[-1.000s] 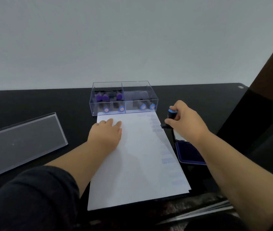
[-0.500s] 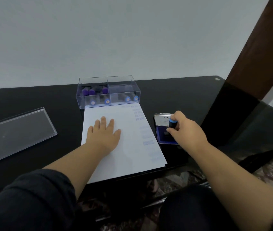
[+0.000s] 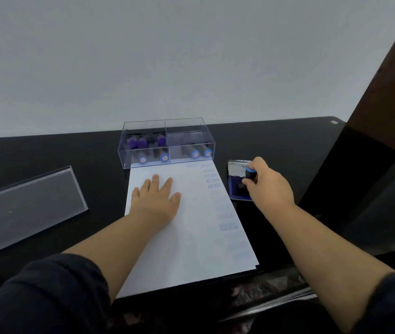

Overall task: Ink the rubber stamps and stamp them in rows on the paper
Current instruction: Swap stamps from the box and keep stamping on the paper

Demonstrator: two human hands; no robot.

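Observation:
A white sheet of paper [image 3: 191, 237] lies on the black table, with a column of faint blue prints down its right edge. My left hand [image 3: 155, 201] rests flat on the paper's upper left, fingers spread. My right hand [image 3: 267, 186] grips a black rubber stamp with a blue cap [image 3: 249, 173] and holds its base down on the blue ink pad [image 3: 236, 191], which sits open right of the paper with its metal lid [image 3: 236, 168] tilted back.
A clear plastic box [image 3: 167, 141] with purple and blue-capped stamps stands just behind the paper. Its clear lid [image 3: 25, 208] lies flat at the left. A brown post [image 3: 389, 68] rises at the right. The table's front edge runs just below the paper.
My right hand carried the stamp from the paper's right edge over to the ink pad and set it down there. My left hand stayed flat on the paper. The camera view shifted.

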